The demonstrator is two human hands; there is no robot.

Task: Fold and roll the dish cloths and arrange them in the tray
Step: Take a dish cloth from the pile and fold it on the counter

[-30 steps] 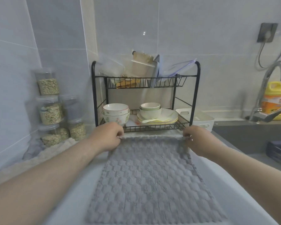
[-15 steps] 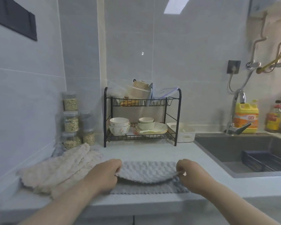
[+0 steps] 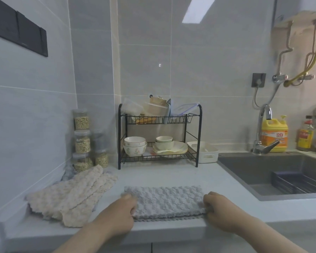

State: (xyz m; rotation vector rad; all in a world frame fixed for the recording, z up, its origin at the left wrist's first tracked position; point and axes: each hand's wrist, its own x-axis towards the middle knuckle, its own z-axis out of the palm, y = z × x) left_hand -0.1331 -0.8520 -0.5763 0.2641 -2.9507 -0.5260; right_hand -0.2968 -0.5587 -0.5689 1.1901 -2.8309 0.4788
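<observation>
Grey dish cloth (image 3: 166, 201): folded, lower centre, at the counter's (image 3: 171, 176) front edge.
My left hand (image 3: 120, 214): pinching its left end, fingertips hidden.
My right hand (image 3: 221, 210): gripping its right end.
Tray (image 3: 208, 155): white, partly behind the rack (image 3: 160, 121) (centre right).
Yellow bottle (image 3: 274, 134): label reads "立白".

Cloth pile (image 3: 69, 196) left of folded cloth (image 3: 165, 201)

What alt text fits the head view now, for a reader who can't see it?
The left hand and right hand grip the ends of a folded grey dish cloth on the counter. Cream cloths lie heaped to its left; behind stand a black dish rack, a white tray and, at right, the sink.
</observation>
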